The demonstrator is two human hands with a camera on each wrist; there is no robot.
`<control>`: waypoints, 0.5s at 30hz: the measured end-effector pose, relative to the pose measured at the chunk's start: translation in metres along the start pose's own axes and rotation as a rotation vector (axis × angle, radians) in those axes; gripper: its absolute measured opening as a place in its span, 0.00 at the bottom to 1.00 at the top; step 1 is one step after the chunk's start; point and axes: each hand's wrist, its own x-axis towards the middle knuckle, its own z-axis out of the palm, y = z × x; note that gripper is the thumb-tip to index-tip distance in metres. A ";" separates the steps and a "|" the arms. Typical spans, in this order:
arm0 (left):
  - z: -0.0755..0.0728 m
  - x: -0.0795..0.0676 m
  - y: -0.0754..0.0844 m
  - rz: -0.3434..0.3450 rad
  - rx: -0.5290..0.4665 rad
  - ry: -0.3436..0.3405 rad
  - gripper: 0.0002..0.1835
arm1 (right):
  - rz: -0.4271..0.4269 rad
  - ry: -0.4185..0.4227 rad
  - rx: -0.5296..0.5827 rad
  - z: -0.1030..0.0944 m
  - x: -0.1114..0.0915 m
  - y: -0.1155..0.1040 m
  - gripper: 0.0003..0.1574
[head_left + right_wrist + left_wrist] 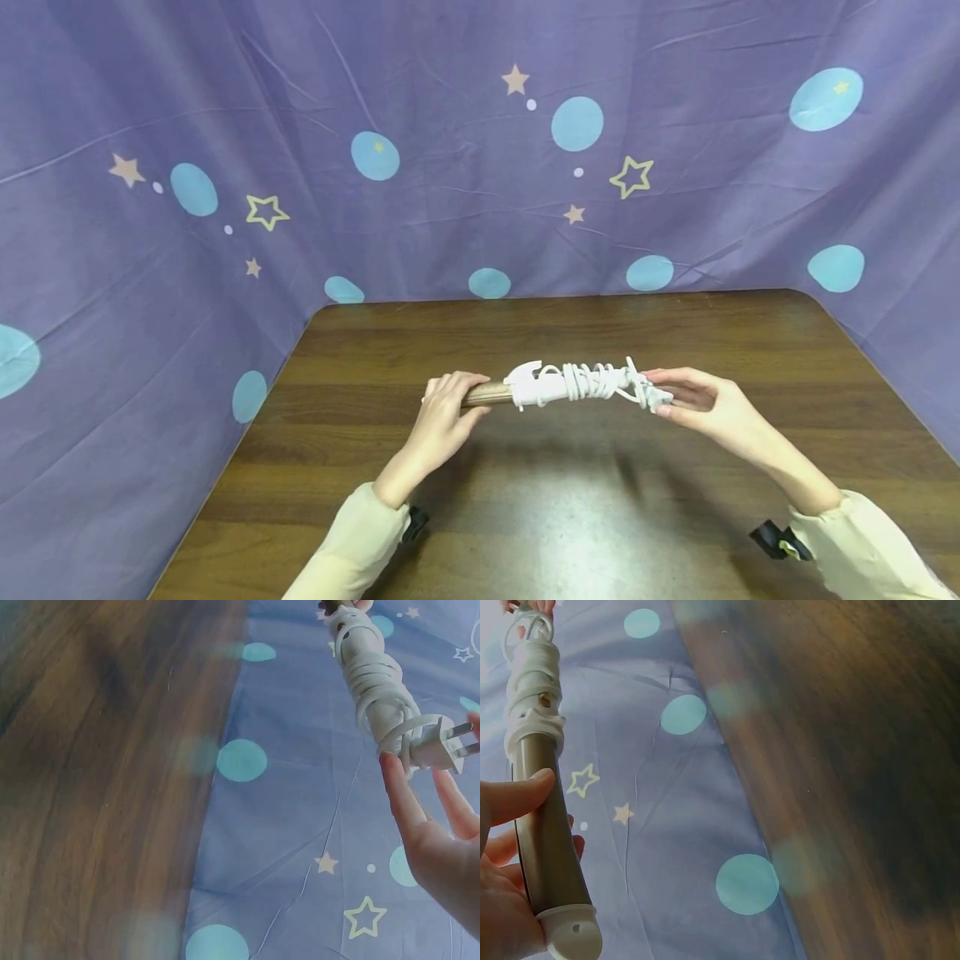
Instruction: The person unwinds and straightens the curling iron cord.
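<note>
A curling iron point(546, 387) is held level above the table between both hands. My left hand point(442, 421) grips its bronze barrel point(547, 855), thumb laid along one side and fingers round the other; the white end cap sticks out past the palm in the left wrist view. White cord point(373, 679) is wound in several coils round the white handle. At the other end my right hand point(720, 408) pinches the white two-pin plug point(435, 748) and the cord by it between thumb and fingers. Both metal prongs show in the right wrist view.
Below the hands is a brown wooden table point(360, 475) with a glossy light patch near the front. A purple curtain point(450, 217) with blue spots and stars hangs behind it and along its sides. Black wrist straps point(780, 540) sit at both cuffs.
</note>
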 end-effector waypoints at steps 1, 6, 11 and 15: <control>-0.001 -0.001 0.000 0.009 -0.006 0.013 0.21 | 0.004 -0.013 0.025 0.000 -0.001 -0.001 0.23; -0.002 -0.006 -0.002 0.050 -0.034 0.074 0.22 | 0.019 -0.037 0.100 0.000 -0.004 -0.003 0.24; -0.003 -0.010 -0.005 0.065 -0.056 0.096 0.22 | 0.038 -0.070 0.197 0.003 -0.005 -0.005 0.23; -0.003 -0.011 -0.007 0.064 -0.059 0.097 0.22 | 0.064 -0.127 0.370 0.005 -0.005 -0.003 0.25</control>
